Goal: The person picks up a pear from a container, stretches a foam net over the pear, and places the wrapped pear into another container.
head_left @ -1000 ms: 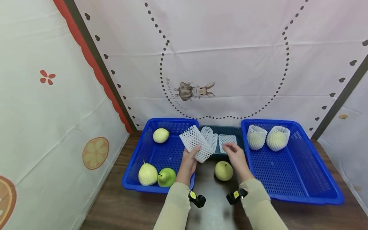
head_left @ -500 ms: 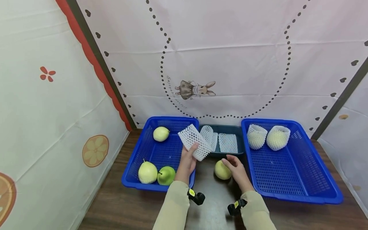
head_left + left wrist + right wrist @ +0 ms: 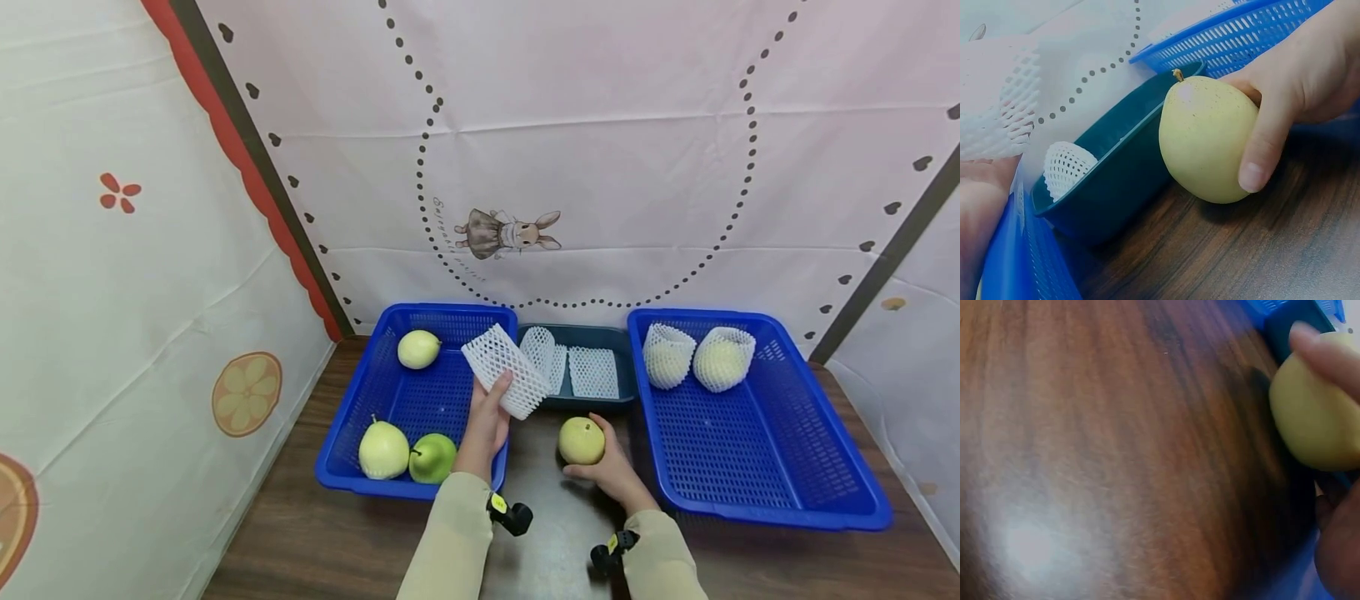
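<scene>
A pale printed cloth backdrop (image 3: 637,192) fills most of my head view, and below it I have a brown wood-grain desk (image 3: 285,533). Two perforated blue baskets stand on it, the right basket (image 3: 742,450) and the left basket (image 3: 450,400), with a dark-teal tray (image 3: 588,335) between them. The left hand (image 3: 487,421) pinches a white foam net (image 3: 506,371) between thumb and fingers, holding it up at a tilt. The right hand (image 3: 618,473) grips a yellow-green pear (image 3: 580,440) in front of the tray, thumb on one side and fingers on the other; my left wrist view shows its stem upward, but I cannot tell whether its base touches the desk. Two net-wrapped fruits (image 3: 723,360) sit at the back of the right basket. In the left basket I count a pale pear (image 3: 383,450), a greener pear (image 3: 432,458) just beside it and a pale yellow fruit (image 3: 418,349) at the back. More foam nets (image 3: 593,372) lie in the tray.
</scene>
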Motion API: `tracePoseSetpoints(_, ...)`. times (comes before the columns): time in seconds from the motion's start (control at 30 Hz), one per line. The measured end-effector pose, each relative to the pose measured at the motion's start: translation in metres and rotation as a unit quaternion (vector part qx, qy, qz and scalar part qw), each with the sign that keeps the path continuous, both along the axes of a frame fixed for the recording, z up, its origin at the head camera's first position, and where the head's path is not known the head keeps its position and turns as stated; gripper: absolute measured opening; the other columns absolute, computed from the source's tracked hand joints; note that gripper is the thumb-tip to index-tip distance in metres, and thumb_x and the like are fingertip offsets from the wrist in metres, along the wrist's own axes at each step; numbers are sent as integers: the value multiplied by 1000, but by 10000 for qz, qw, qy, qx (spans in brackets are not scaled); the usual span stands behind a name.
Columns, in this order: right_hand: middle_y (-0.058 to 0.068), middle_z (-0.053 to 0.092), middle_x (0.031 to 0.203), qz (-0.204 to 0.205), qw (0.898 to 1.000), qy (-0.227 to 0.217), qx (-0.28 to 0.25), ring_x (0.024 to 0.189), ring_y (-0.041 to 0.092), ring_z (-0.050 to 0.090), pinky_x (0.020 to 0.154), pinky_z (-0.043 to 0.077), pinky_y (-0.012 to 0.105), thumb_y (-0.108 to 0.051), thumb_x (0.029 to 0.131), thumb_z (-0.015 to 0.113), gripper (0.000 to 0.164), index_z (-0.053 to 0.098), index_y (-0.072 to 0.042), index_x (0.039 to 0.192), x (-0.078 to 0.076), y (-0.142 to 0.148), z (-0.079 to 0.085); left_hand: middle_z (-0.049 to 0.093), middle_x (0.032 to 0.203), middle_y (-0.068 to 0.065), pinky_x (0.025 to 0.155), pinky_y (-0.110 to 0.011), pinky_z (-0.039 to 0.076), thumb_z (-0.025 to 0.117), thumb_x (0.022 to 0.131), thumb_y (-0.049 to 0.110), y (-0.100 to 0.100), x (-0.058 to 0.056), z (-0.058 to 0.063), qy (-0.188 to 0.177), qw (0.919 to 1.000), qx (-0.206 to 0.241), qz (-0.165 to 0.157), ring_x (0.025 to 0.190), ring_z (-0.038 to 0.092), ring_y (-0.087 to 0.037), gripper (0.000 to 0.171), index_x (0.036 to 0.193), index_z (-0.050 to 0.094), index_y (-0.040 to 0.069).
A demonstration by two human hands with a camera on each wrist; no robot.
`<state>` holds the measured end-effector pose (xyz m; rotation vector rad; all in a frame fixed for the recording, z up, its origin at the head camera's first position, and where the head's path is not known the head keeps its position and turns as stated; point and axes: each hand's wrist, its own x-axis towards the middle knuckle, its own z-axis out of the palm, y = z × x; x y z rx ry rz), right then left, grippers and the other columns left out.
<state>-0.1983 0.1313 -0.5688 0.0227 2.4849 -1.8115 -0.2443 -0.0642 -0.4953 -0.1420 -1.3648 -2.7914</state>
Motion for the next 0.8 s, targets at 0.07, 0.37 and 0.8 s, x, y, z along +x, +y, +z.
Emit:
tracePoseSetpoints(0.07,27,39,131,-104,9999,51,-19,117,39,41,96,30,52,-4,62,83,98,24,-1,140,1,-1,-1,46,130,-9,97,-32,39,56,89,11,0,1,0,8,10000,6,-5,114,51,-18,66,143,18,11)
tracePoseSetpoints(0.37,24,39,124,-909,9955,166,-223,112,35,41,92,32,44,-8,60,83,87,26,0,126,1,-10,8,46,129,-8,98,-32,38,57,88,11,0,1,0,123,9999,-40,-25,115,50,-19,66,141,18,12)
tracePoseSetpoints(0.8,14,43,132,215,9973,95,-690,111,31,44,89,36,42,-14,70,80,79,37,-15,137,3,-19,46,33,142,-16,102,-33,34,59,88,11,1,0,-3,254,9997,-63,-37,124,41,-23,75,144,10,17)
